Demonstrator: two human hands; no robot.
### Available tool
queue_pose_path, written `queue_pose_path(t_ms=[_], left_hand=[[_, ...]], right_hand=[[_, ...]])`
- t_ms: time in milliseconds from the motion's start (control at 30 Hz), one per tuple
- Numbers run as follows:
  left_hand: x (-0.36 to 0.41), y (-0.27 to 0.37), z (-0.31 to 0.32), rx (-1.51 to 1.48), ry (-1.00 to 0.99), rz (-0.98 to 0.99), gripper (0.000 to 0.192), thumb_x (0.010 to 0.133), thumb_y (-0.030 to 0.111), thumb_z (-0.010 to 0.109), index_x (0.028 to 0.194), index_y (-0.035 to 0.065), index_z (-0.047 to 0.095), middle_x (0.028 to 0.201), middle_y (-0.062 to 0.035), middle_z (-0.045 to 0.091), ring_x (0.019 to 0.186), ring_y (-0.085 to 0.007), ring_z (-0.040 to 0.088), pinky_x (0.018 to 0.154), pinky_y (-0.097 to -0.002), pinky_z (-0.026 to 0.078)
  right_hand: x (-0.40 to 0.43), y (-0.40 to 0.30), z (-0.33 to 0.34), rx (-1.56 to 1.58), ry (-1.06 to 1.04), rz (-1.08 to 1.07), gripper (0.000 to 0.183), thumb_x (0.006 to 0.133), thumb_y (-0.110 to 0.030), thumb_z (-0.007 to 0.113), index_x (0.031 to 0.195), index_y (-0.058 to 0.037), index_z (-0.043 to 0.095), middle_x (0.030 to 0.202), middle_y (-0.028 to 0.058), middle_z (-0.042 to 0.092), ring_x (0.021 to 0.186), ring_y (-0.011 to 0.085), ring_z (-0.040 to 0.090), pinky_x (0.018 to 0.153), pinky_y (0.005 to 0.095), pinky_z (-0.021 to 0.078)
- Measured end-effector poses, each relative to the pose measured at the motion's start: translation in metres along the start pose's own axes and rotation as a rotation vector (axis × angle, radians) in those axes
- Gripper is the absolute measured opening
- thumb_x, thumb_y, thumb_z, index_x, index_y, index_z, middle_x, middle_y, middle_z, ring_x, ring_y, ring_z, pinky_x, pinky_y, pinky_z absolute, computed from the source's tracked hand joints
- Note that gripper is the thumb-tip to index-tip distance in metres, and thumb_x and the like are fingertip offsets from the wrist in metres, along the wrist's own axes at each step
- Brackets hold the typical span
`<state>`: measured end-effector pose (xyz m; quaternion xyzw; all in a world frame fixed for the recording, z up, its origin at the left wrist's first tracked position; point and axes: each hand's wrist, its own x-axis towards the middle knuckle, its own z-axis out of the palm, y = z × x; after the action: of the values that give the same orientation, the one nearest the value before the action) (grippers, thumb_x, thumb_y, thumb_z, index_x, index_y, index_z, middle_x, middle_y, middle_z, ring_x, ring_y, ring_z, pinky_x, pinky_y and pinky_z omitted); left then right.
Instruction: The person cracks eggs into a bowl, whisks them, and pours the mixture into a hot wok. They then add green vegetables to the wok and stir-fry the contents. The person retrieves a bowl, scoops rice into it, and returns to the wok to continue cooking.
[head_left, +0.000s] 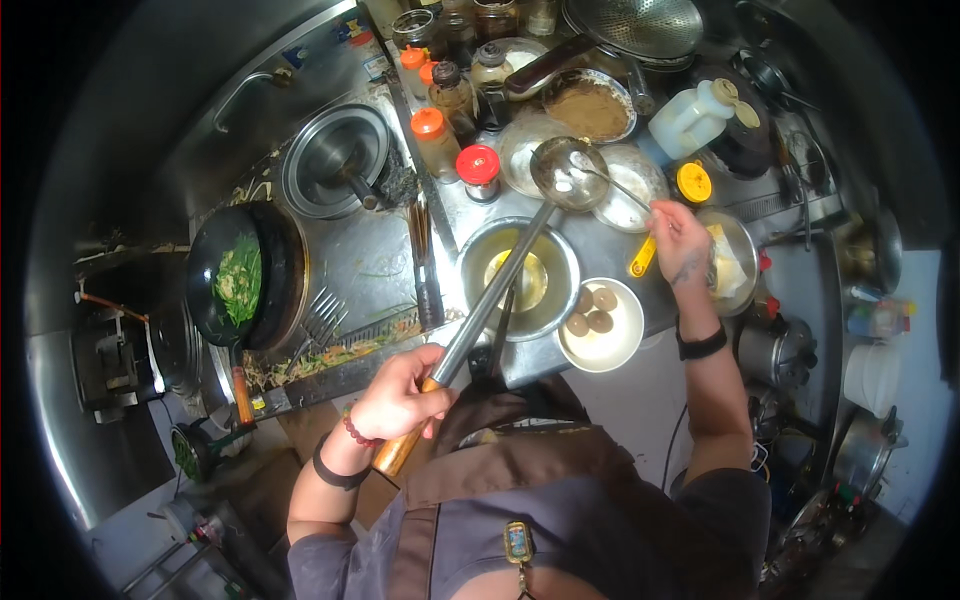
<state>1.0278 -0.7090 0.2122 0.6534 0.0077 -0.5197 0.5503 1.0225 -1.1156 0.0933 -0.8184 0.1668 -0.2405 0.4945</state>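
My left hand (405, 394) grips the wooden handle of a long steel ladle (487, 315). The ladle stretches up and to the right, over a steel bowl (568, 259) holding yellowish liquid. Small white lumps or powder (563, 185) lie in the ladle's bowl. Between the fingers of my right hand (681, 241) is a thin-handled metal spoon (628, 190), its tip over the ladle's bowl. Just under the spoon stands a dish of white powder (637, 210). A second dish of white powder (521, 161) is partly hidden behind the ladle.
Left, a black wok (202, 262) contains green vegetables (238, 281) beside a slotted metal turner (322, 315). A white bowl (600, 356) holds several brown round foods. Seasoning bottles (435, 142), a red-lidded jar (478, 165) and a plastic jug (690, 120) stand at the back.
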Motion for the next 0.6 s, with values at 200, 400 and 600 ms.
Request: queue_pose_path(t_ms=[200, 400, 600], left_hand=[[-0.005, -0.002, -0.008, 0.06, 0.038, 0.001, 0.029, 0.079, -0.004, 0.057, 0.107, -0.0031, 0.054, 0.074, -0.0053, 0.059, 0.052, -0.0102, 0.057, 0.043, -0.0236, 0.05], [-0.015, 0.002, -0.013, 0.154, 0.091, 0.042, 0.022, 0.08, -0.002, 0.06, 0.102, -0.0029, 0.055, 0.068, -0.0045, 0.059, 0.051, -0.0099, 0.058, 0.043, -0.024, 0.048], [-0.019, 0.007, -0.004, 0.174, 0.105, 0.019, 0.017, 0.082, 0.003, 0.062, 0.096, -0.0013, 0.055, 0.065, -0.0036, 0.06, 0.048, -0.01, 0.06, 0.043, -0.0239, 0.046]], right_hand=[[-0.003, 0.007, -0.027, -0.027, 0.023, 0.194, 0.016, 0.094, -0.009, 0.061, 0.104, 0.0, 0.067, 0.081, 0.0084, 0.07, 0.07, 0.0114, 0.066, 0.065, 0.0244, 0.0524], [0.013, 0.014, -0.052, -0.49, 0.121, -0.264, 0.019, 0.094, -0.012, 0.061, 0.109, -0.0002, 0.067, 0.084, 0.007, 0.07, 0.073, 0.0114, 0.066, 0.067, 0.0228, 0.0523], [0.014, -0.001, 0.021, 0.175, -0.18, 0.28, 0.018, 0.095, -0.009, 0.058, 0.107, 0.002, 0.066, 0.081, 0.0053, 0.067, 0.065, 0.0073, 0.057, 0.06, 0.0192, 0.0454]])
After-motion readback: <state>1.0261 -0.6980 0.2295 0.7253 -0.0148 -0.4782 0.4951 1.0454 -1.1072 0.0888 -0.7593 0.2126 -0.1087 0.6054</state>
